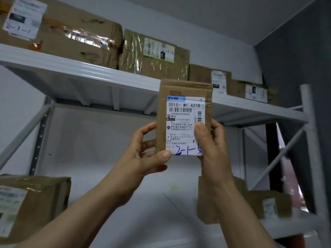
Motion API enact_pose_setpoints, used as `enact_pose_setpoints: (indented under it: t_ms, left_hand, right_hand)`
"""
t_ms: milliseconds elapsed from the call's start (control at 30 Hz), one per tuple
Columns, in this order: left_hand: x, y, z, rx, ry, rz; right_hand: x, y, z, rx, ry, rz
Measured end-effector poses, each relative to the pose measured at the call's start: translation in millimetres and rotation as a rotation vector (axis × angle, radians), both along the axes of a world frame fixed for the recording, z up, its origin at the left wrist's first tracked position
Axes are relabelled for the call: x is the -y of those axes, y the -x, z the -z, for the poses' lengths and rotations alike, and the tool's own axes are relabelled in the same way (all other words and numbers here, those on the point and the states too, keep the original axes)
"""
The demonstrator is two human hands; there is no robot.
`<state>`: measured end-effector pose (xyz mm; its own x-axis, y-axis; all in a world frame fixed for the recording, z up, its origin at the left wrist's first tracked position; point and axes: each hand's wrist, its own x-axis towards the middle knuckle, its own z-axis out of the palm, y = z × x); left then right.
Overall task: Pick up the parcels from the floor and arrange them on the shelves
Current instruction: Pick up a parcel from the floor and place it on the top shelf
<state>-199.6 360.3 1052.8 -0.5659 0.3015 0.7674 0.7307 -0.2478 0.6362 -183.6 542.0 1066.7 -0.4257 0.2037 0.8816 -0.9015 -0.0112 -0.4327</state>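
I hold a small flat cardboard parcel (180, 90) upright in front of the upper shelf (75, 68). Its white shipping label faces me, with blue handwriting at the bottom. My left hand (143, 156) pinches the parcel's lower left corner, thumb on the front. On the other side, my right hand (213, 149) grips the right edge, its thumb pressed on the label. The parcel's top edge reaches just above the front lip of the upper shelf.
Several taped cardboard boxes (154, 52) line the upper shelf, from a large one at the left to smaller ones at the right. On the lower shelf (161, 212) a box (32, 201) sits at left and two boxes (265, 203) at right. A white upright post (309, 140) stands at right.
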Motion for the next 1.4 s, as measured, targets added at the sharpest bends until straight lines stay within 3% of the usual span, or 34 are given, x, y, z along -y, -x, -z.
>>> enact_pose_setpoints:
  t_ms: [100,267,500,833,1033,1267,1400]
  left_hand:
    - [-43,9,-13,-0.024,-0.107,-0.015]
    - [-116,29,-24,-0.042,-0.17,-0.046]
    - [-197,64,-33,-0.039,-0.136,0.011]
    - [-259,104,-67,-0.217,-0.05,0.106]
    - [-295,128,-88,-0.454,0.199,-0.219]
    - [-369,143,-127,-0.639,0.376,-0.347]
    - [-409,139,-162,-0.99,0.481,-0.555]
  right_hand:
    - [-31,8,-9,0.04,-0.064,0.162]
    - [-75,15,-3,-0.069,-0.03,0.353]
    - [-137,28,-18,0.043,-0.045,0.716]
    - [-179,52,-51,0.102,-0.038,0.979]
    - [-231,74,-63,0.073,0.044,0.987]
    - [-320,93,-84,0.017,0.088,0.985]
    - [-384,99,-132,-0.029,0.223,1.022]
